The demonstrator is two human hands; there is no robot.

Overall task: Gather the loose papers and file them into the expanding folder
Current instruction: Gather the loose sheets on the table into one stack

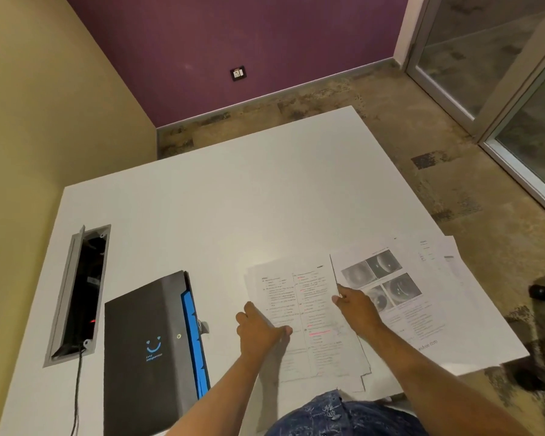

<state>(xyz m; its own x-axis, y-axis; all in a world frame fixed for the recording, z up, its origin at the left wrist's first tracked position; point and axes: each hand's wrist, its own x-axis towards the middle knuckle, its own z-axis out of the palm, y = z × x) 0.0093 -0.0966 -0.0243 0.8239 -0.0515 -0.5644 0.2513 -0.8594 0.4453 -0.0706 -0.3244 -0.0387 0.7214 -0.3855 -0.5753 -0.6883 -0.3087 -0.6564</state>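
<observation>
Here the loose papers sit at about five o'clock on the white desk, in two overlapping groups: a text-page stack nearest the person, and just beside it toward three o'clock a spread of sheets topped by a page with grey photographs, its far corner overhanging the desk edge. The left hand lies flat on the left margin of the text stack, fingers spread and pressing down, not gripping anything. The right hand rests where the two groups meet, fingertips at the edge of the photograph page; whether it pinches that edge or only touches it cannot be told. The hands are apart, one on each side of the stack. The expanding folder, black with blue pleats showing along its right side, lies flat at about seven o'clock, near the papers but not touching them, and looks closed or nearly so. Beyond it at nine o'clock is an open cable tray set into the desk. The gathering seems to be at an early stage. To do it well, the left hand should anchor the stack while the right slides the spread sheets over it, then both should square the edges before the folder is opened.
</observation>
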